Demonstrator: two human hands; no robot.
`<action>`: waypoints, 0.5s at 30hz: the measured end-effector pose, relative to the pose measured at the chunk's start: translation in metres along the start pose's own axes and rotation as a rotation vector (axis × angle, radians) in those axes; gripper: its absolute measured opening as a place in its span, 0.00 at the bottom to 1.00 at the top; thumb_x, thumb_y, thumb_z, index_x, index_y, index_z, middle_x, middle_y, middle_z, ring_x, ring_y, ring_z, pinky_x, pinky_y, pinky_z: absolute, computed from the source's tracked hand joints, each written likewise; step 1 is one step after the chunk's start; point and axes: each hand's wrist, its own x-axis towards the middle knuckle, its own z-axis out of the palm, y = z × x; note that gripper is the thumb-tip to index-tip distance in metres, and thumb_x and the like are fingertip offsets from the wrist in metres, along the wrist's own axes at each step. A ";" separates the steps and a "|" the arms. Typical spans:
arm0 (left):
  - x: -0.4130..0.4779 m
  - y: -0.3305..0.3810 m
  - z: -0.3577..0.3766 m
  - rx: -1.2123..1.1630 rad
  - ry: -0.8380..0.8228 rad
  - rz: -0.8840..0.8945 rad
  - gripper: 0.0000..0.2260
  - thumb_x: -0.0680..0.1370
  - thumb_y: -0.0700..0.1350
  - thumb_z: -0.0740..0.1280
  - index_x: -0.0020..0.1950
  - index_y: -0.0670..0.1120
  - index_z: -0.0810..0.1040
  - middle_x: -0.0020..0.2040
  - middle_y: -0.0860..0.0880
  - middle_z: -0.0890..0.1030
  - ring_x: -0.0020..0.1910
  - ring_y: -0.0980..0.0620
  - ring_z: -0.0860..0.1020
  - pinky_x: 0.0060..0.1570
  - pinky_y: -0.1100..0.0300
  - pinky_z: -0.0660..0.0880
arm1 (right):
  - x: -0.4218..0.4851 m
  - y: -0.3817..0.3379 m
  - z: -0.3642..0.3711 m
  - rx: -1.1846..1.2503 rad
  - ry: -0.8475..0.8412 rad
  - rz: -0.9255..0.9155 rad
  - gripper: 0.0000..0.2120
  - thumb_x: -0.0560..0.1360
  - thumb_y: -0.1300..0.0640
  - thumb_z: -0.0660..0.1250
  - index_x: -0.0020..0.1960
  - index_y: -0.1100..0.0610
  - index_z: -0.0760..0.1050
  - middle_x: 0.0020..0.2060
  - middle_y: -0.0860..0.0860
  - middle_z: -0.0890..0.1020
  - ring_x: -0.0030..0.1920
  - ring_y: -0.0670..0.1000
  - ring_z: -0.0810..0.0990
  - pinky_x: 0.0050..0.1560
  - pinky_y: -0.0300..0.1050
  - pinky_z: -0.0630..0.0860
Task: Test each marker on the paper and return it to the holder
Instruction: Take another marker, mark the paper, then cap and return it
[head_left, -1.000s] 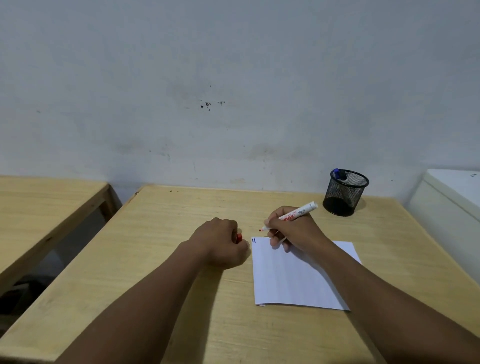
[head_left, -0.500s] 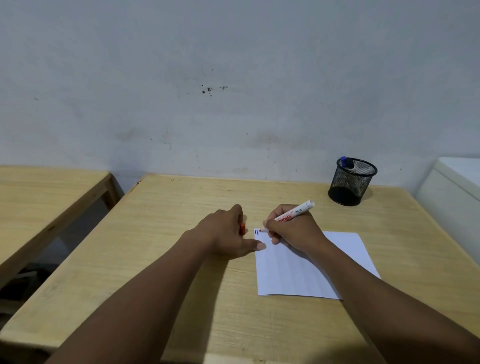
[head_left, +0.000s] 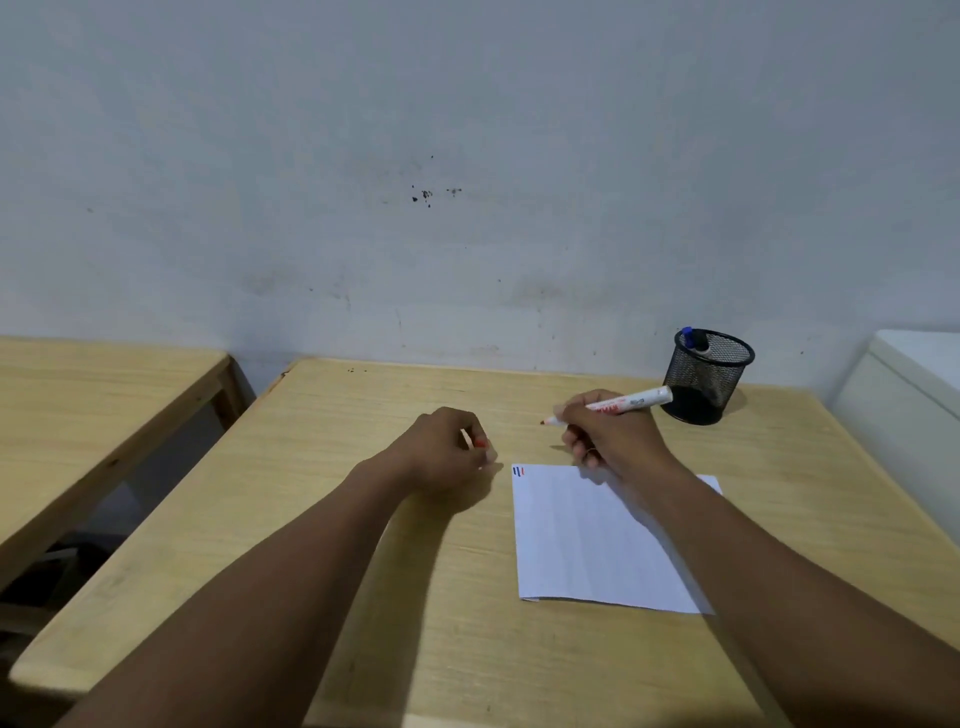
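My right hand (head_left: 615, 441) is gripping the white marker with red lettering (head_left: 618, 406), its red tip pointing left above the wooden table (head_left: 363, 519), just beyond the white paper sheet (head_left: 587, 540). My left hand (head_left: 447, 457) is closing around the small red cap (head_left: 480, 444). The black mesh holder (head_left: 709, 376) is standing behind my right hand.

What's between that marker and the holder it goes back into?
Nothing visible: bare table lies between the marker in the right hand and the holder. But its cap is in the left hand.
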 end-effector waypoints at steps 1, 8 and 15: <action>0.001 0.002 -0.003 -0.090 0.020 0.006 0.05 0.76 0.48 0.73 0.44 0.48 0.81 0.38 0.51 0.84 0.37 0.53 0.81 0.39 0.60 0.74 | 0.003 -0.010 -0.003 0.006 0.008 -0.016 0.05 0.74 0.63 0.75 0.43 0.58 0.80 0.29 0.55 0.81 0.22 0.47 0.74 0.22 0.38 0.67; 0.021 0.055 -0.020 -0.822 0.043 0.037 0.06 0.78 0.43 0.73 0.52 0.41 0.83 0.43 0.45 0.86 0.41 0.48 0.84 0.44 0.58 0.78 | 0.007 -0.089 -0.033 0.053 -0.160 -0.035 0.06 0.78 0.61 0.66 0.52 0.60 0.81 0.36 0.55 0.84 0.33 0.51 0.82 0.33 0.42 0.73; 0.038 0.108 -0.017 -1.015 -0.021 0.053 0.06 0.77 0.47 0.74 0.49 0.45 0.87 0.44 0.48 0.85 0.41 0.49 0.82 0.46 0.58 0.76 | 0.002 -0.122 -0.056 0.023 -0.145 -0.127 0.06 0.77 0.60 0.67 0.44 0.59 0.81 0.37 0.57 0.85 0.35 0.53 0.83 0.38 0.44 0.73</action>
